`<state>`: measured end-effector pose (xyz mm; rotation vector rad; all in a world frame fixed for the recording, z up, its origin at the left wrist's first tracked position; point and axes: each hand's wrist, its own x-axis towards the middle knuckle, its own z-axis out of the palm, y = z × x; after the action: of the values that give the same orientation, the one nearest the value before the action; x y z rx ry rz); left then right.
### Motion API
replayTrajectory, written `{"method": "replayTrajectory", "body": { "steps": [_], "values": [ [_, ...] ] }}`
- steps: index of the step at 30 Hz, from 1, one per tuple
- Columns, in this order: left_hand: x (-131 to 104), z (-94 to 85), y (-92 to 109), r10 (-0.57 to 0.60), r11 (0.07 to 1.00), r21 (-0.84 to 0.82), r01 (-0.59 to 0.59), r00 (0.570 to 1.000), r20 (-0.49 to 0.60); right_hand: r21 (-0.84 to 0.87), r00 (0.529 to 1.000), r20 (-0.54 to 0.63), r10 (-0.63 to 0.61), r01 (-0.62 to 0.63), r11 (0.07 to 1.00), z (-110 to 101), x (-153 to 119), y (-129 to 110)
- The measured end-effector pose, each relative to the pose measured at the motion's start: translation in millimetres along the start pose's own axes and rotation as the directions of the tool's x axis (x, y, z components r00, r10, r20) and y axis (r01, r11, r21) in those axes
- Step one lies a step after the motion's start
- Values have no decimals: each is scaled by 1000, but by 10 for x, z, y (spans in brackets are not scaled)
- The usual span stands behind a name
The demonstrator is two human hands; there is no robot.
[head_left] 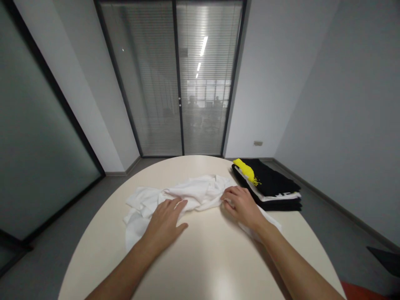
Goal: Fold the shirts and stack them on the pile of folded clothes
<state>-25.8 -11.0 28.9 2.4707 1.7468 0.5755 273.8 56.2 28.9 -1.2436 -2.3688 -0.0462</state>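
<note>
A crumpled white garment (200, 192) lies spread sideways across the middle of the round table; its exact kind is lost in the folds. My left hand (167, 218) rests on its near left part, palm down, with the fingers stretched and the thumb held apart. At the garment's right part, my right hand (242, 204) has its fingers curled in and closed on the fabric's near edge. Some white fabric shows beneath and beyond the right wrist. The right fingertips are partly hidden.
A stack of folded black and white clothes (270, 179) with a yellow printed patch sits at the table's right rim, close to my right hand. The pale round table (200, 258) has a curved edge. Beyond it stand glass doors (178, 83) with blinds.
</note>
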Motion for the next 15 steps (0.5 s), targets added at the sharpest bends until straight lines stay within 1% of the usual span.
{"method": "replayTrajectory", "body": {
  "steps": [4,7,9,11,13,15],
  "values": [
    [60,29,-150,-31,998,51,31,999,-13,-53,998,59,0,3,999,85,-12,-21],
    [106,4,-247,-68,998,3,69,995,-77,-99,998,55,40,-35,994,139,0,40],
    [133,-24,-310,-116,988,-122,100,984,-136,-99,998,38,59,-55,994,141,15,72],
    [165,-70,-388,-198,940,-312,137,965,-172,-32,997,2,75,-75,997,106,29,91],
    [198,-136,-479,-297,844,-505,181,941,-160,91,991,-67,114,-108,990,43,39,112],
    [221,-203,-572,-408,689,-682,244,909,-87,221,966,-186,180,-137,966,-27,47,140]
  ]
}}
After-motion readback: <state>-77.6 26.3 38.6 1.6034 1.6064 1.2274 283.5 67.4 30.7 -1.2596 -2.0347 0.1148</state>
